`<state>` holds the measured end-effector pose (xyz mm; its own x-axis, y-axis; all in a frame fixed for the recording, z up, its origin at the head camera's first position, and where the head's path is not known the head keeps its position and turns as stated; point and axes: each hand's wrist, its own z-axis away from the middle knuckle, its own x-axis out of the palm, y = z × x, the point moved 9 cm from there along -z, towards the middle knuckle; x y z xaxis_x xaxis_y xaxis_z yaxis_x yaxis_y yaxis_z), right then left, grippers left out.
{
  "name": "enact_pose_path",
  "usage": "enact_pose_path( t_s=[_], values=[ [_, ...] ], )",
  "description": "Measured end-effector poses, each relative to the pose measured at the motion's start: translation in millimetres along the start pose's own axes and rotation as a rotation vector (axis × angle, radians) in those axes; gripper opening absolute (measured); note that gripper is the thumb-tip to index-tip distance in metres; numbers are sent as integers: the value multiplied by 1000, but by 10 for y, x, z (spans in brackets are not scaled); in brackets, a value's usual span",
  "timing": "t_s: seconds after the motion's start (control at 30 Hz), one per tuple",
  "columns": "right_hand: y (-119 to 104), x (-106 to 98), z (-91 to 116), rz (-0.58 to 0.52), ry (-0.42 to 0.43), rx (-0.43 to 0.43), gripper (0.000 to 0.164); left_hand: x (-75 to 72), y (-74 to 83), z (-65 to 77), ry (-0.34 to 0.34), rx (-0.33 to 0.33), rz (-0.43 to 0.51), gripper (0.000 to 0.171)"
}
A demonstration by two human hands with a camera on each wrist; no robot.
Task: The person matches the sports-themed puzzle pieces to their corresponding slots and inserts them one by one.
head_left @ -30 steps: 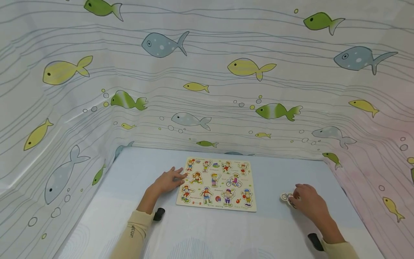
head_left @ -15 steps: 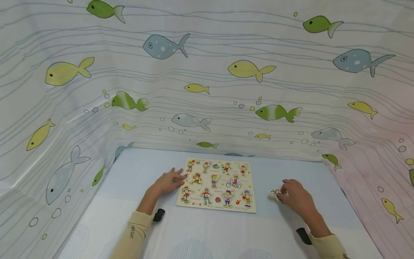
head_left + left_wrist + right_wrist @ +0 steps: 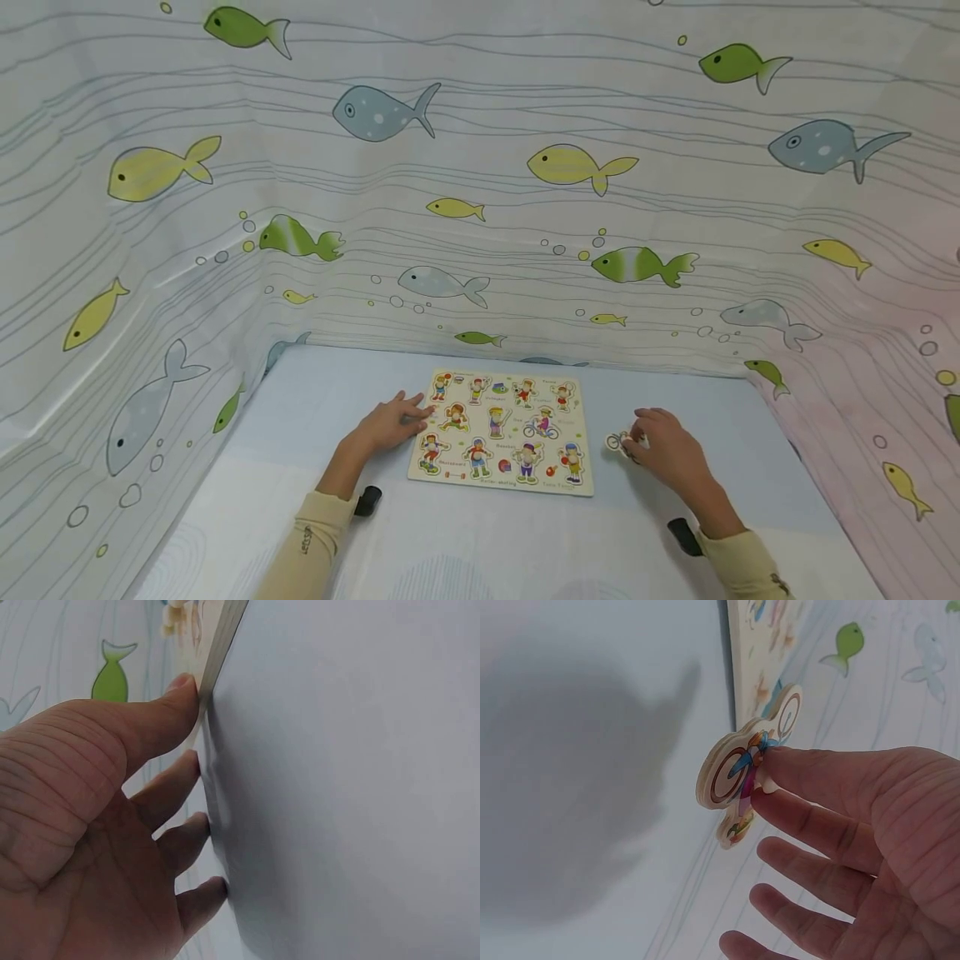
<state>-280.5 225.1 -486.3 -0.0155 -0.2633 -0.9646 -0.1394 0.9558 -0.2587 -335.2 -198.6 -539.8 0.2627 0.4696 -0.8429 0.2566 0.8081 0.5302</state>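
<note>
A wooden puzzle board (image 3: 459, 472) with printed sports figures lies flat on the table. At its left edge rests my left hand (image 3: 390, 422), fingers spread and relaxed. In the left wrist view the thumb touches the board's side (image 3: 222, 646), while the other fingertips meet the tabletop. Right of the board, my right hand (image 3: 667, 448) pinches a cyclist puzzle piece (image 3: 617, 442) between thumb and index finger. Close up in the right wrist view, that flat wooden piece (image 3: 724, 776) shows two bicycle wheels and a rider; my fingertips hide its middle. The remaining fingers stretch out apart from it.
A pale blue and white cloth (image 3: 517, 533) covers the table. Behind and on both sides rises a curtain (image 3: 510, 100) printed with fish and wavy lines. Black straps (image 3: 684, 537) sit near both cuffs.
My right hand has moved left with the cyclist piece, closer to the board's right edge. The left hand stays at the board's left edge. The head view has tilted slightly.
</note>
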Motion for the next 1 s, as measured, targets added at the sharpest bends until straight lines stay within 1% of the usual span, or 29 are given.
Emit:
enact_pose_path(
  t_s=[0.4,0.6,1.0],
  values=[
    [-143,12,-96,-4,9,-18,17,26,-32,-7,4,4,-11,37],
    [-228,48,-159,1,-9,-16,17,29,-39,-5,5,-2,4,36],
    [-397,128,-253,15,-25,-53,17,19,-19,4,10,-6,3,37]
  ],
)
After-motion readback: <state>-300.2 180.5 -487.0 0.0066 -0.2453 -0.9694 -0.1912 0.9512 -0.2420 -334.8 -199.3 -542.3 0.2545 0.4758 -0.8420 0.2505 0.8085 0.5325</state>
